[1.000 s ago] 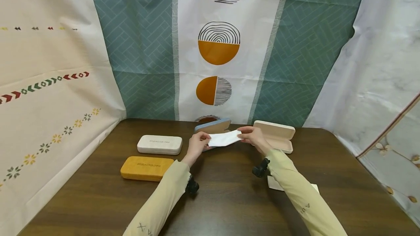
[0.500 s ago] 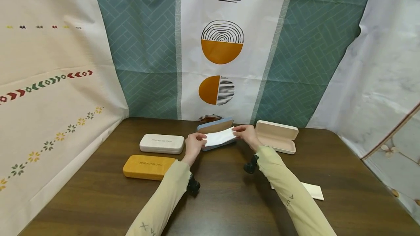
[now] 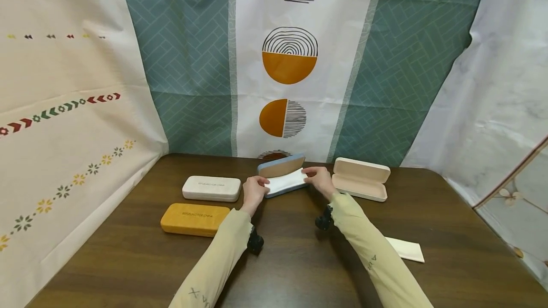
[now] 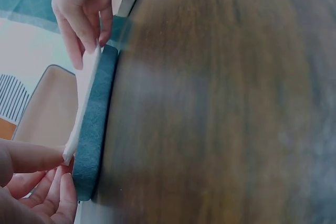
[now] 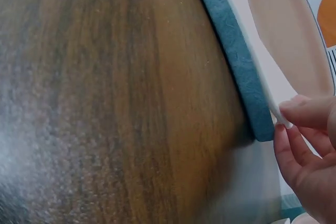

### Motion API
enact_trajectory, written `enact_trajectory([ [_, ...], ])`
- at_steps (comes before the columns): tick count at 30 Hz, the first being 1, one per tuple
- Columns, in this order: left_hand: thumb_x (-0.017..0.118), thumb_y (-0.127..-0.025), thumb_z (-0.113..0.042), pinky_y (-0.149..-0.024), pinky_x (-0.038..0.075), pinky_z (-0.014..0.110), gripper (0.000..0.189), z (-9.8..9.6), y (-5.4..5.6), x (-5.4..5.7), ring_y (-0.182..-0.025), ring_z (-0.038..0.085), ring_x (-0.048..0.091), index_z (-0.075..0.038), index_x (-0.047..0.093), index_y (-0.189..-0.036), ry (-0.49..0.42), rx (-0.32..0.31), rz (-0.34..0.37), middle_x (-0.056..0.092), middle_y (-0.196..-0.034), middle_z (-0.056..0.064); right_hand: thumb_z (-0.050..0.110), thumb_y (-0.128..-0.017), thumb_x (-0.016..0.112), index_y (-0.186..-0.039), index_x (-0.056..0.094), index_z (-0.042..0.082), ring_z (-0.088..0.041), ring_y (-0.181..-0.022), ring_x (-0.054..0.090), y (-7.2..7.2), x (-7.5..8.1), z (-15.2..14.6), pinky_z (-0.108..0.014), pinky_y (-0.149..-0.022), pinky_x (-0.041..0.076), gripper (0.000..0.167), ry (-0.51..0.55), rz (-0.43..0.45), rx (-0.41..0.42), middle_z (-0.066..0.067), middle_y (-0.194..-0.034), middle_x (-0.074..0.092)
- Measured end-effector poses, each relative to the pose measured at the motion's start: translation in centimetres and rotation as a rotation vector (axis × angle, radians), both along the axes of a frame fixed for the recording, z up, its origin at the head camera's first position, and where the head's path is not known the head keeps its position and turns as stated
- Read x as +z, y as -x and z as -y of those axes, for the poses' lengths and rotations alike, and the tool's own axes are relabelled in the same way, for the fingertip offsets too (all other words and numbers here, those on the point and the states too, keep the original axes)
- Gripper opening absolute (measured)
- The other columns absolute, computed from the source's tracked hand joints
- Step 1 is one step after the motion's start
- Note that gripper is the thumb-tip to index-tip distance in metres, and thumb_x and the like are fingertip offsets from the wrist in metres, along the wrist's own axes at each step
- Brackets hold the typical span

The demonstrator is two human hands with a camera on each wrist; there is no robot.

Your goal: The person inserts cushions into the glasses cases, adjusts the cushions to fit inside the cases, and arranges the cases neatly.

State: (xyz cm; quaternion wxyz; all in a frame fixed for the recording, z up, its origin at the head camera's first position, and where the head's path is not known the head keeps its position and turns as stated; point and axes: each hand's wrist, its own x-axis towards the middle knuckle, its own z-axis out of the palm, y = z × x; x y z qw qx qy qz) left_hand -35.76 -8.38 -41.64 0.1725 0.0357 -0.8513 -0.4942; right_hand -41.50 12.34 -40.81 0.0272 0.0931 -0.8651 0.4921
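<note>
A folded white cloth [image 3: 286,182] stretches between both hands over the lower half of an open blue glasses case [image 3: 280,166] at the back middle of the table. My left hand [image 3: 254,192] pinches the cloth's left end between thumb and fingers. At the other end, my right hand [image 3: 320,181] pinches it the same way. In the left wrist view the cloth [image 4: 86,95] lies along the top of the blue case wall [image 4: 95,124]. The right wrist view shows fingertips [image 5: 294,111] on the cloth's corner, just past the case's end. What lies under the cloth is hidden.
To the left are a closed white glasses case [image 3: 211,188] and a closed yellow one [image 3: 194,219]. An open pale case [image 3: 359,179] stands behind the right hand. Partly behind the right sleeve lies a folded cream cloth [image 3: 407,250] on the brown table [image 3: 295,260].
Both hands have moved the white cloth slightly left and lowered it from in front of the blue case onto its lower half. The other cases have stayed put.
</note>
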Motion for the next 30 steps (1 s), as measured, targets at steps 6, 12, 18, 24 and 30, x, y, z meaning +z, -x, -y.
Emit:
enact_trajectory([
  [6,0.071,-0.062,0.012,-0.057,0.039,0.028,0.019,0.0,0.1,-0.1,-0.063,0.019,0.047,0.002,0.069,-0.077,0.022,-0.001,0.007,0.051,-0.064,0.003,-0.006,-0.08,0.065,-0.113,0.062,-0.002,-0.029,-0.099,0.054,0.1,-0.4,0.2,-0.035,-0.078,0.046,0.033,-0.071,-0.016,0.007,-0.017,-0.11,0.059],
  [12,0.071,-0.061,0.012,-0.057,0.04,0.027,0.02,-0.1,0.2,-0.3,-0.063,0.018,0.048,0.001,0.069,-0.078,0.046,-0.007,0.017,0.053,-0.063,0.002,-0.005,-0.081,0.064,-0.113,0.061,-0.004,-0.028,-0.099,0.054,-0.1,-0.6,0.3,-0.036,-0.078,0.045,0.033,-0.089,-0.025,0.026,-0.018,-0.11,0.059],
  [18,0.073,-0.059,0.012,-0.061,0.042,0.032,0.022,0.1,0.5,-0.5,-0.065,0.022,0.052,0.002,0.068,-0.078,0.043,-0.007,-0.03,0.058,-0.066,0.007,-0.002,-0.081,0.065,-0.111,0.062,-0.004,-0.028,-0.099,0.055,-0.2,-0.8,0.3,-0.037,-0.079,0.046,0.03,-0.069,-0.029,-0.002,-0.017,-0.107,0.06],
  [24,0.083,-0.05,0.004,-0.064,0.037,0.033,0.03,0.8,4.0,-4.3,-0.071,0.024,0.046,-0.008,0.068,-0.072,0.068,0.015,-0.148,0.051,-0.065,0.003,0.003,-0.08,0.068,-0.103,0.066,-0.003,-0.028,-0.095,0.057,-0.3,-1.3,0.1,-0.037,-0.076,0.046,0.024,-0.106,-0.035,-0.06,-0.016,-0.102,0.063],
  [30,0.088,-0.048,-0.005,-0.071,0.039,0.036,0.045,1.5,7.2,-7.7,-0.084,0.029,0.043,-0.007,0.061,-0.083,0.054,0.07,-0.08,0.05,-0.078,0.009,0.01,-0.079,0.071,-0.098,0.067,-0.006,-0.03,-0.092,0.056,-0.5,-1.4,-0.1,-0.037,-0.074,0.046,0.025,-0.117,-0.043,-0.085,-0.017,-0.096,0.064],
])
